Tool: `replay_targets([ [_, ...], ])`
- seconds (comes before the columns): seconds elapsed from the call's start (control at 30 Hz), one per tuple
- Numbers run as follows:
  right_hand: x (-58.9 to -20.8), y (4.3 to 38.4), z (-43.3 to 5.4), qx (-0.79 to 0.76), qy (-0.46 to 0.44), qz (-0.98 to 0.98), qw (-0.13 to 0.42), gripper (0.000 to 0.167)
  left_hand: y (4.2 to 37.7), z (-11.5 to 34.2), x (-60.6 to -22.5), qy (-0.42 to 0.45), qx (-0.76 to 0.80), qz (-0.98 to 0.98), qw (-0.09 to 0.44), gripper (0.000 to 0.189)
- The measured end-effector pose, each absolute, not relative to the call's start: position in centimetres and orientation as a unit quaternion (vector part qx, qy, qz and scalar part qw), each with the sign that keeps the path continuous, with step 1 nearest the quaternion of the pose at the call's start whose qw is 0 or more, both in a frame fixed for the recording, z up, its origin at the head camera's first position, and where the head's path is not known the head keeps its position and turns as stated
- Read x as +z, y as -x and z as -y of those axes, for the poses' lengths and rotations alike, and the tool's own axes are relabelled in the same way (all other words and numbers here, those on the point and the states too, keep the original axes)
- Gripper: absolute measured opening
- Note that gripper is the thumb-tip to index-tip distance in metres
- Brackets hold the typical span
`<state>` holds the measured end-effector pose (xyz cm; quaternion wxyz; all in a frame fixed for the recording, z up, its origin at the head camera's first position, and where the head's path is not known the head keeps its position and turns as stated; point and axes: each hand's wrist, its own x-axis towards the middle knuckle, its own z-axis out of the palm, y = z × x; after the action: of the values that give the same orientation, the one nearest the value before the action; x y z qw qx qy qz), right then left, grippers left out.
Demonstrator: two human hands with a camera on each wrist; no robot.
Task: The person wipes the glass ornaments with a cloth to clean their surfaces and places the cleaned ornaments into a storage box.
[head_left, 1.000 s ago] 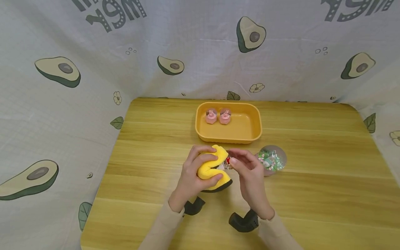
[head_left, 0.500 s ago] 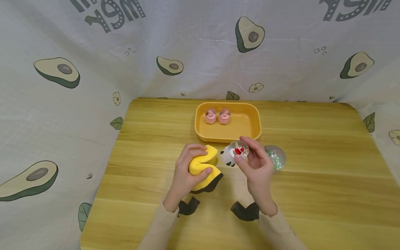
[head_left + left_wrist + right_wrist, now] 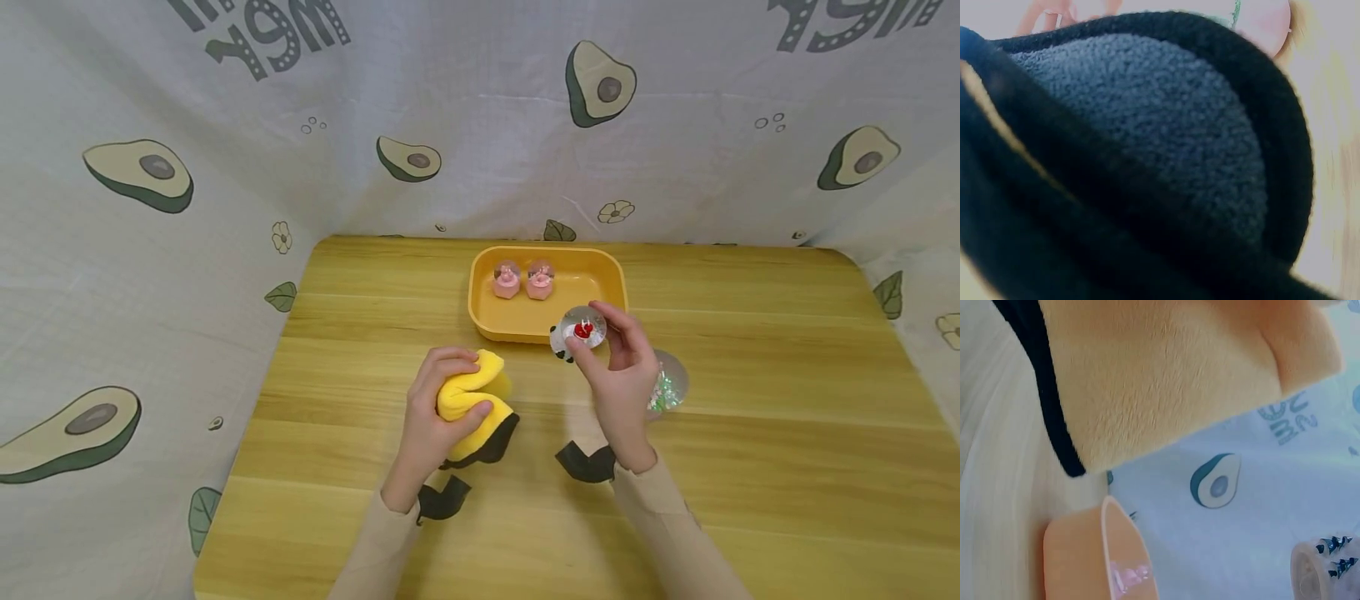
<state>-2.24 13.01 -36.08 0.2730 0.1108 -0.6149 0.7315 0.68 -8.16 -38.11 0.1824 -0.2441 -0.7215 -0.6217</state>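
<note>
My left hand [image 3: 426, 417] grips a folded yellow cleaning cloth [image 3: 459, 402] with black edging, held over the table left of centre. Its grey underside [image 3: 1147, 112] fills much of the left wrist view. Between thumb and fingers, my right hand [image 3: 626, 383] pinches a small snow globe [image 3: 588, 321] with a red figure inside and a white, black-spotted base. The globe is tilted, its base toward the left, and overlaps the front right rim of the yellow tray [image 3: 517, 332]. Two small pink snow globes [image 3: 507, 282] stand side by side in the tray's left part.
A larger glitter globe [image 3: 671, 383] with green and pink bits stands on the wooden table [image 3: 787, 400], partly hidden behind my right hand. An avocado-print curtain [image 3: 495, 117] hangs behind the table and along its sides. Black wrist mounts [image 3: 588, 463] sit below both hands.
My right hand has drawn the small snow globe out from the cloth and moved it up and right to the tray's front edge. My left hand, still gripping the cloth, has shifted left.
</note>
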Motion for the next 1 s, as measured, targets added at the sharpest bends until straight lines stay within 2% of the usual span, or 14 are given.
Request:
replay_targets([
  [0.13, -36.8, 3.6, -12.9, 0.727, -0.097, 0.623, 0.274, 0.042, -0.7, 8.7, -38.3, 0.238, -0.626, 0.718, 0.191, 0.042],
  [0.57, -41.0, 9.3, -13.2, 0.666, 0.034, 0.69, 0.28, 0.043, -0.9, 9.5, -38.7, 0.234, -0.63, 0.715, 0.195, 0.042],
  [1.0, -43.4, 13.6, -13.4, 0.627, 0.143, 0.724, 0.249, 0.043, -1.1, 9.5, -38.8, 0.223, -0.628, 0.721, 0.191, 0.042],
])
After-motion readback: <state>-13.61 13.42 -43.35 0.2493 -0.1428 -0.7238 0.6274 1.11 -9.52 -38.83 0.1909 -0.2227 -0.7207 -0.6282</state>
